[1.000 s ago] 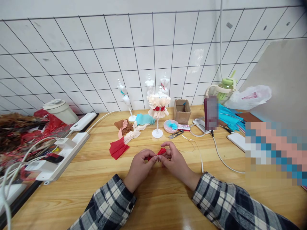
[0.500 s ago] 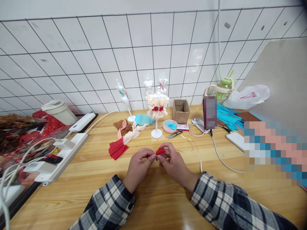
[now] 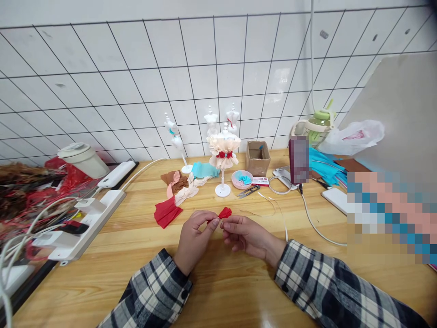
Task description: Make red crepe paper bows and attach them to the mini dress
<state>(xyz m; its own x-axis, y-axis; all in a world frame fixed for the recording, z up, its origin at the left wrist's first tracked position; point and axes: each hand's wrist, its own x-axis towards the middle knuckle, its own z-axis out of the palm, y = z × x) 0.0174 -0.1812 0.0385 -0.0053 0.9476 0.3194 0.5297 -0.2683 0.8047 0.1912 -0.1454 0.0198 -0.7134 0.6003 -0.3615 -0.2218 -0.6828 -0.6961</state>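
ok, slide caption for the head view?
Left hand pinches gathered red cloth, right hand close beside it, near a small mannequin wearing cream ruffles and a red bow.

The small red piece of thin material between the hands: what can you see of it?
The small, bright red piece of thin, cloth-like material is pinched narrow in the left hand, over the pale wooden table. One end fans out in folds, up and to the right; the hand hides much of the rest. The right hand is close beside it; whether it touches is unclear.
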